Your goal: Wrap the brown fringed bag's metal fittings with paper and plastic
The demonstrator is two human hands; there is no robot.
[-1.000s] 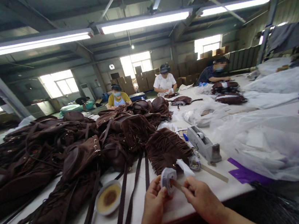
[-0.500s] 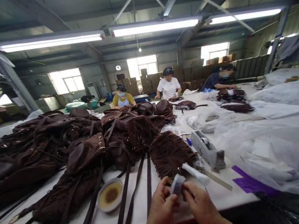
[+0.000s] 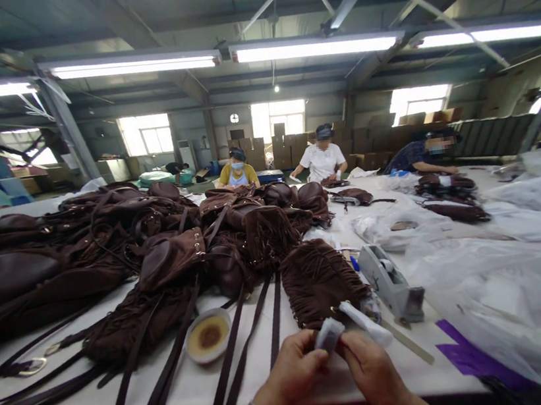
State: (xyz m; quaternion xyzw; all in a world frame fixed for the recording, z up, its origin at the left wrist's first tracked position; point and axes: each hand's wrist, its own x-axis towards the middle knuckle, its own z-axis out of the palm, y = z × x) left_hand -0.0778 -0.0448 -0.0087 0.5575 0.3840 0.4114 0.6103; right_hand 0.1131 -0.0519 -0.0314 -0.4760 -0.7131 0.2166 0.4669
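A small folded piece of thin white wrapping (image 3: 329, 333) is pinched between my two hands, just in front of a dark brown fringed bag (image 3: 321, 282). My left hand (image 3: 299, 366) closes thumb and fingers on its left side. On the other side, my right hand (image 3: 369, 363) has its fingers bent against the lower right edge. Whatever the wrapping may cover is hidden. A second white wrapped strip (image 3: 366, 324) lies at the bag's near right corner, beyond my right hand.
Brown bags (image 3: 158, 257) with long straps are heaped on the left. A grey tape dispenser (image 3: 391, 283) stands right of the fringed bag, near clear plastic bags (image 3: 516, 290) and purple tape (image 3: 474, 351). A round dish (image 3: 208, 335) sits left of my hands. Several co-workers (image 3: 321, 156) are across the table.
The view has turned left, so the scene sits farther right, and another person shows at the far left. Both hands keep hold of the white wrapping, with slightly shifted fingers.
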